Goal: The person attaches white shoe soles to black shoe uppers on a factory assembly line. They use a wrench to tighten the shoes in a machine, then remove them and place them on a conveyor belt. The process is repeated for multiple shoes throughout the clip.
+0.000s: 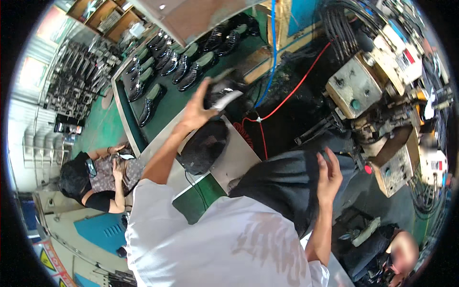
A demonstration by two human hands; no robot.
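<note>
Bench (175,106): green top with a pale edge, runs across upper left, carries rows of glossy black shoes (151,106). Those sit roughly parallel, long axes slanting lower left to upper right, toes mostly toward lower left. Dark cloth (282,184) sits right of centre. Grey control box (351,82) is upper right, tilted in view. Held shoe (221,90): glossy black, off the bench just past its near right end, pale bright patch on its lower side. Long axis looks slanted, lower left to upper right; blurred, can't tell toe from heel. Left hand (195,112) grips its left end, thumb low, fingers above. Right hand (330,179): open, fingers parted, loosely bent, near the dark cloth.
</note>
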